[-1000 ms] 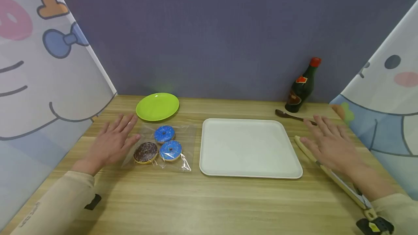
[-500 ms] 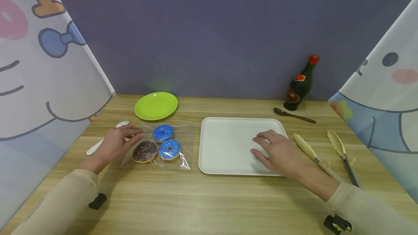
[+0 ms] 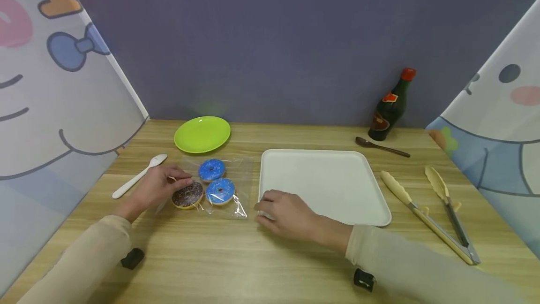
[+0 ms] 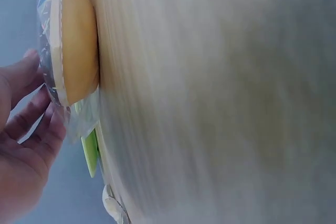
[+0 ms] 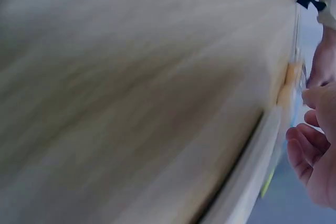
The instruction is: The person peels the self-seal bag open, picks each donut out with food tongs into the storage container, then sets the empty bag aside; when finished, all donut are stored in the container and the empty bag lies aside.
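Note:
A clear plastic bag (image 3: 244, 177) lies flat on the table, holding two blue-iced doughnuts (image 3: 220, 191) and a chocolate-iced doughnut (image 3: 187, 196). At its left side is my left hand (image 3: 158, 184), fingers loosely bent, the tips at the chocolate doughnut. In the left wrist view thumb and fingers stand apart beside the bagged doughnut (image 4: 79, 51); whether they touch the plastic is unclear. My right hand (image 3: 288, 212) hovers by the front left corner of the white tray (image 3: 325, 182), fingers relaxed with nothing in them. The right wrist view shows that hand (image 5: 320, 145) above the tray's edge.
Behind the bag sits a green plate (image 3: 202, 135); a white spoon (image 3: 139, 176) lies left of my left hand. Tongs (image 3: 438, 219) lie spread at the right. A brown spoon (image 3: 381, 147) and a dark bottle (image 3: 388, 107) with a red cap are at the back right.
My right hand has swept left from above the tongs, across the tray to its front left corner. My left hand has moved slightly right, its fingers bending toward the bag, uncovering the white spoon.

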